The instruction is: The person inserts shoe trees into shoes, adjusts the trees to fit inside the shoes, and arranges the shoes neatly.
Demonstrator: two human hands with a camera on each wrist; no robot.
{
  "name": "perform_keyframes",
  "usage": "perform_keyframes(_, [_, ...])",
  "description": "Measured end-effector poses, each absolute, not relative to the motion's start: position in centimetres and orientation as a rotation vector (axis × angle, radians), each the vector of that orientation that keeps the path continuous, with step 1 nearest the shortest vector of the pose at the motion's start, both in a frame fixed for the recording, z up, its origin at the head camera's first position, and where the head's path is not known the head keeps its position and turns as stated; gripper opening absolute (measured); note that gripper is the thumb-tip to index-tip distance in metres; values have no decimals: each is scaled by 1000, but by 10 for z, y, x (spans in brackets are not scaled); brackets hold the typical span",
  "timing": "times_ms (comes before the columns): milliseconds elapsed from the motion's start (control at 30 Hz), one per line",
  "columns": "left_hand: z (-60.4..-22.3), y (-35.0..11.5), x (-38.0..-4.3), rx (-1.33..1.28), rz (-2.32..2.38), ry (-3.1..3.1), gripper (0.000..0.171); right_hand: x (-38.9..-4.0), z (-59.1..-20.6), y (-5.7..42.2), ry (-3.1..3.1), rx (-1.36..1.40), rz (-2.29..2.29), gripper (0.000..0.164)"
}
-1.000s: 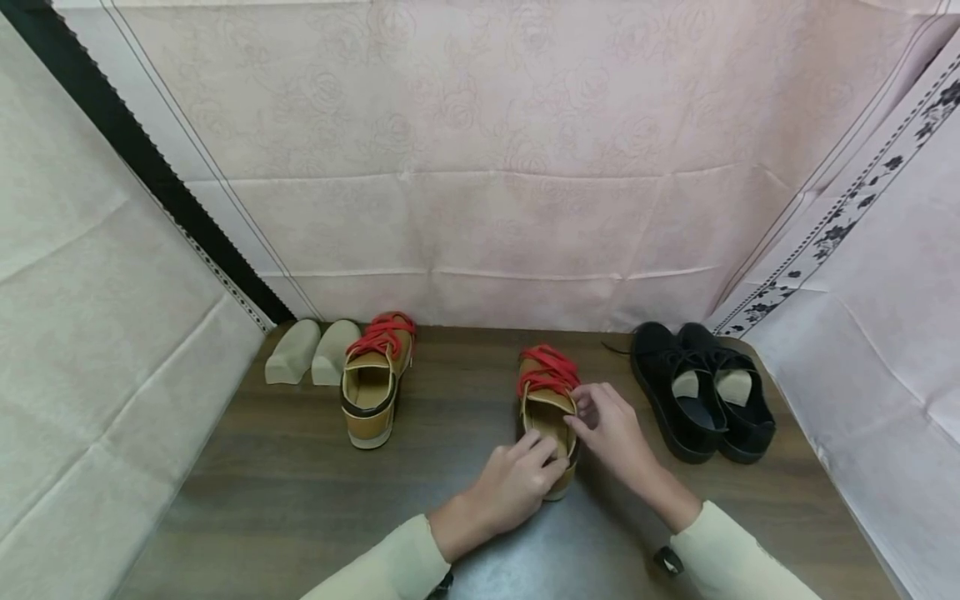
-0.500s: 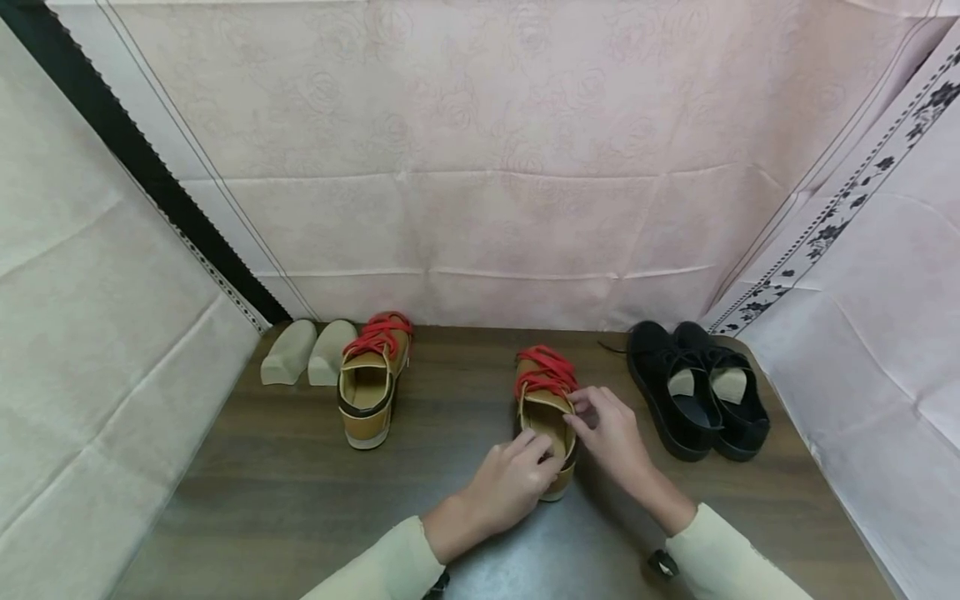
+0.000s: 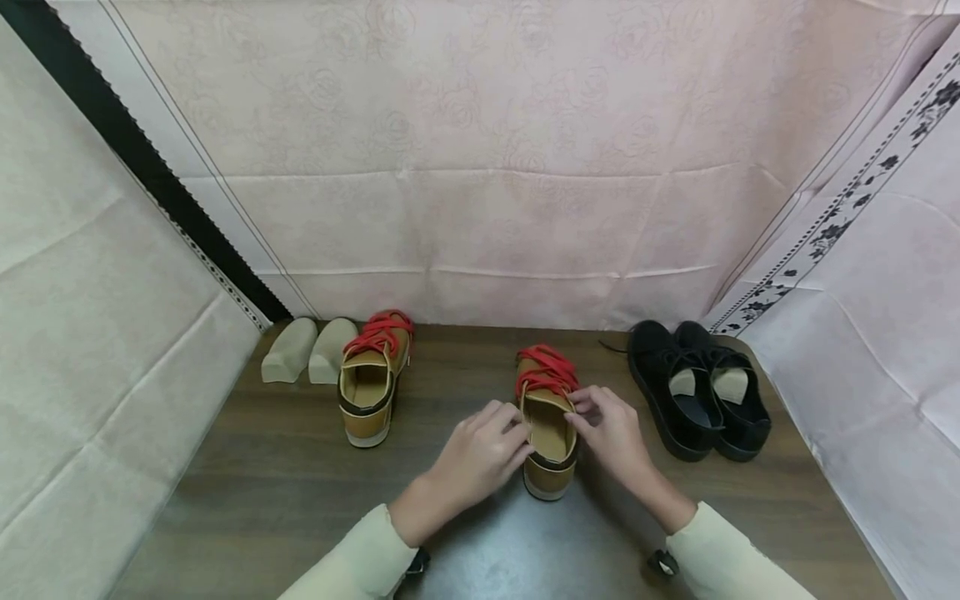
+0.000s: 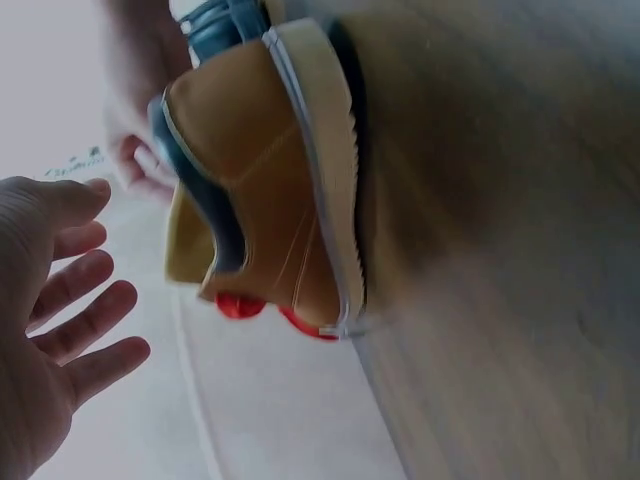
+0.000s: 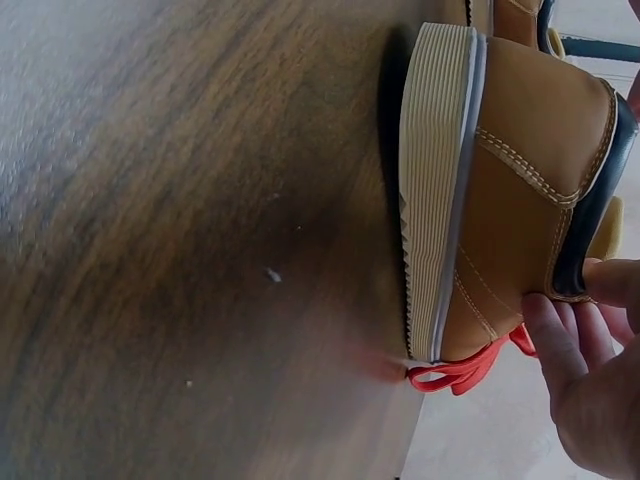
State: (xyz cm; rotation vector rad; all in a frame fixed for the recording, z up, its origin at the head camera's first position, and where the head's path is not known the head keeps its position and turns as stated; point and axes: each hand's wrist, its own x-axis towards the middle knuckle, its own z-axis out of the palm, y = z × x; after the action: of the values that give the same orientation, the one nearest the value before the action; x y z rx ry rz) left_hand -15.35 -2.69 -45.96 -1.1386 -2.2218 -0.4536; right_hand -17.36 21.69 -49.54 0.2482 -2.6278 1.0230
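A tan shoe with red laces [image 3: 549, 481] stands on the wooden floor, heel towards me and laces at the far end. On its right side, my right hand [image 3: 613, 433] pinches the collar edge just behind the laces; the right wrist view has thumb and fingers [image 5: 556, 345] on the dark-trimmed rim. My left hand [image 3: 477, 457] hovers at the left of the shoe opening. In the left wrist view its fingers [image 4: 88, 320] are loosely spread, apart from the shoe, with nothing held.
A matching tan shoe [image 3: 369, 423] stands at the left, beside two pale shoe-shaped blocks [image 3: 291, 352]. Two black shoes [image 3: 678, 400] stand at the right, each with a pale piece inside. Pale patterned cloth [image 3: 480, 250] hangs along the back and sides.
My left hand has drawn back from the shoe's heel opening, moving left and slightly up, so the heel shows. My right hand keeps its place on the collar.
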Motion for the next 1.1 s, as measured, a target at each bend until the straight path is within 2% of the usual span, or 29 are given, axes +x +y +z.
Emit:
perform_keyframes(800, [-435,-112,-175,-841,-559,-2055,16,-175,-498,220,-2662,219,1066,22])
perform_keyframes(1100, [-432,-144,-181,-737,-561,-2033,30,-176,-500,220,-2633,221,1083,23])
